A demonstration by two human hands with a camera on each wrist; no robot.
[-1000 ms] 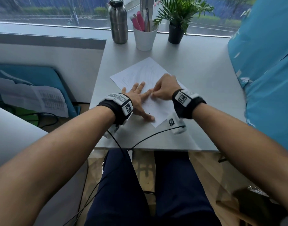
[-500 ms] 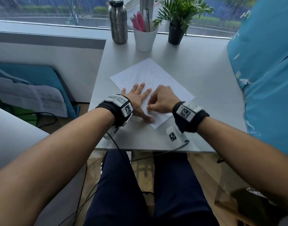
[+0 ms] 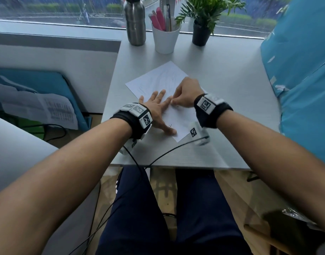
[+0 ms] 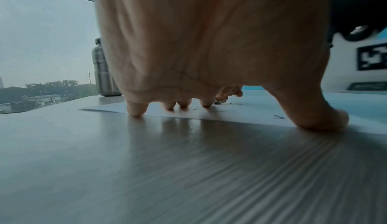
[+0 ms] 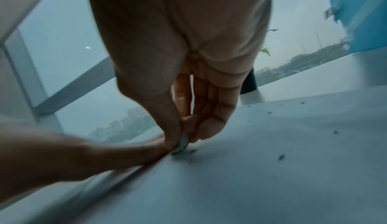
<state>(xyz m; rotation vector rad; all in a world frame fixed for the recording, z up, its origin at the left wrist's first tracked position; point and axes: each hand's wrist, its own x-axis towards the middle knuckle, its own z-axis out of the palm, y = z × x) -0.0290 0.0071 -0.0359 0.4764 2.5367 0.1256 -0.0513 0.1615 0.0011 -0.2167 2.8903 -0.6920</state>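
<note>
1. Far left: I am seeing printed pages (image 3: 47,111) lying on a blue pad beside the worktop (image 3: 231,92).
2. Left hand (image 3: 159,109): it is lying palm down with straight, spread fingers, pressing on the near-left part of the sheet of paper (image 3: 158,78). The thumb is pointing toward the sheet's near corner.
3. Sheet of paper: it is lying skewed on the middle of the worktop, with dark crumbs (image 5: 281,156) scattered over it.
4. Right hand (image 3: 185,94): it is working just beside the left forefinger. Thumb and forefinger are pinching a small grey piece (image 5: 182,142), whose tip is touching the sheet. I cannot tell what the piece is.
5. Back row: a steel bottle (image 3: 134,21), a white cup (image 3: 165,40) holding pens, and a potted plant (image 3: 201,34) are standing upright by the window.
6. Far right: a blue cover (image 3: 305,80) is hanging beside the worktop.
</note>
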